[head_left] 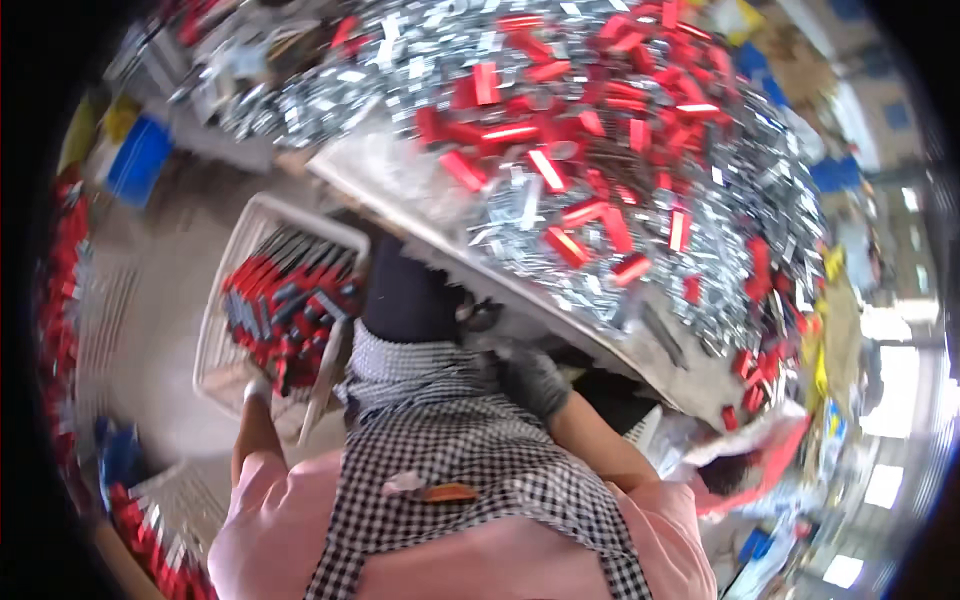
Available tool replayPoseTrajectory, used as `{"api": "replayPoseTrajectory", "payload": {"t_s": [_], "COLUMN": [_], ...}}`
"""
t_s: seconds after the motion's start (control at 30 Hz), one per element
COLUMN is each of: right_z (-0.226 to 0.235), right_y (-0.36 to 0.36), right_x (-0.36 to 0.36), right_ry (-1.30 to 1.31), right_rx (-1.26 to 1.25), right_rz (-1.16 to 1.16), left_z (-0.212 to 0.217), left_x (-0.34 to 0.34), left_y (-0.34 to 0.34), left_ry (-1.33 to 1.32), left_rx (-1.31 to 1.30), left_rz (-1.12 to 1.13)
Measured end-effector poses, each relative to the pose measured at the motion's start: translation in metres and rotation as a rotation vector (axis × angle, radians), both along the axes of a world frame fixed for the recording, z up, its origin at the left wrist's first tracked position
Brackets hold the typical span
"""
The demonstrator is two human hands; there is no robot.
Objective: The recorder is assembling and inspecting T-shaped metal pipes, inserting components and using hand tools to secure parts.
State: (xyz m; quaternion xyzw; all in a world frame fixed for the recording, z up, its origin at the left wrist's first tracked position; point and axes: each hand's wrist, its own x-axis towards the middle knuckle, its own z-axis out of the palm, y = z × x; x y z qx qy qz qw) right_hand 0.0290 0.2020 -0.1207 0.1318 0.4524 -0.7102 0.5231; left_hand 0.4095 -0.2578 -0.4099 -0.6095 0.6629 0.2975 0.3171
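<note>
My left hand, in a white covering, is at the near rim of a white plastic crate on my left. It seems to touch the rim, but its fingers are too blurred to make out. Inside the crate lie many red-and-black handled pieces with dark metal parts, packed in rows at the far side and loose nearer me. My right hand, in a dark grey glove, is low by my lap, beside the worktable's near edge. Blur and shadow hide its fingers and anything they might hold.
A worktable slants across in front, heaped with shiny metal pieces and red pieces. A dark thin tool lies near its edge. A blue bin stands far left. More red pieces line the left side; a red-and-white bag sits right.
</note>
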Motion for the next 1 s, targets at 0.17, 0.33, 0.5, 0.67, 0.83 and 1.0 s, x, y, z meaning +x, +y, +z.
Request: {"api": "replayPoseTrajectory", "payload": {"t_s": [0.17, 0.33, 0.5, 0.67, 0.83, 1.0], "right_z": [0.033, 0.095, 0.193, 0.167, 0.161, 0.156], "right_y": [0.030, 0.062, 0.073, 0.130, 0.152, 0.167], "right_x": [0.002, -0.026, -0.124, -0.257, -0.295, -0.282], "right_ry": [0.179, 0.626, 1.319, 1.499, 1.288, 1.543], "right_rx": [0.017, 0.022, 0.910, 1.821, 1.707, 1.774], "right_rz": [-0.029, 0.134, -0.009, 0.256, 0.602, 0.370], "left_z": [0.111, 0.292, 0.392, 0.415, 0.436, 0.454], "left_x": [-0.132, -0.278, -0.351, -0.398, -0.430, -0.449], "left_y": [0.028, 0.118, 0.225, 0.296, 0.312, 0.331], "left_ry": [0.378, 1.266, 1.921, 2.073, 2.033, 1.827], "left_rx": [-0.889, -1.045, -0.606, -0.194, -0.046, 0.118], "left_rz": [0.126, -0.298, -0.863, -1.272, -1.372, -1.106]}}
